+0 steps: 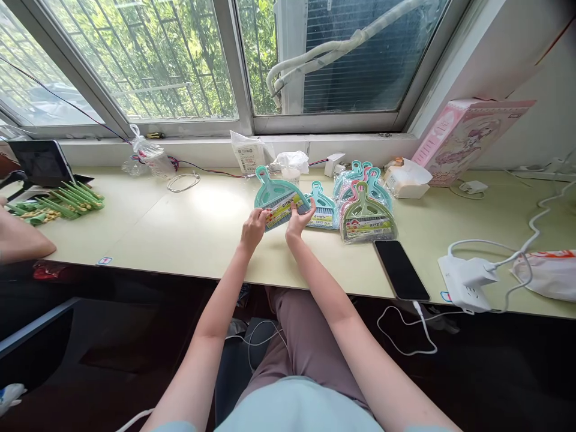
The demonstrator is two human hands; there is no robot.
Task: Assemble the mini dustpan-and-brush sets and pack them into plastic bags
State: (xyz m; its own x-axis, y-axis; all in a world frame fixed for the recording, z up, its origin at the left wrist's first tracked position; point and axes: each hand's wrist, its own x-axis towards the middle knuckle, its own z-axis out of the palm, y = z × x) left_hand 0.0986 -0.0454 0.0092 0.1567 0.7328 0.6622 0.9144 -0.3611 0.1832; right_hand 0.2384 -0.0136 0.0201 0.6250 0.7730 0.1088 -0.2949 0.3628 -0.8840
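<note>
A teal mini dustpan set in clear packaging [276, 198] is tilted up off the pale green table [189, 234]. My left hand [254, 228] pinches its lower edge. My right hand [299, 219] grips its right lower corner with the thumb on the label. To the right lies another teal packaged set [321, 210], then a green one [366, 219] on top of a fanned pile of teal and pink sets [362, 177].
A black phone [400, 270] lies near the front edge, beside a white power strip [465, 279] with cables. A pink box [468, 138] leans at the right. A tablet [40, 162] and green sticks [67, 201] sit at the left, near another person's arm [22, 240].
</note>
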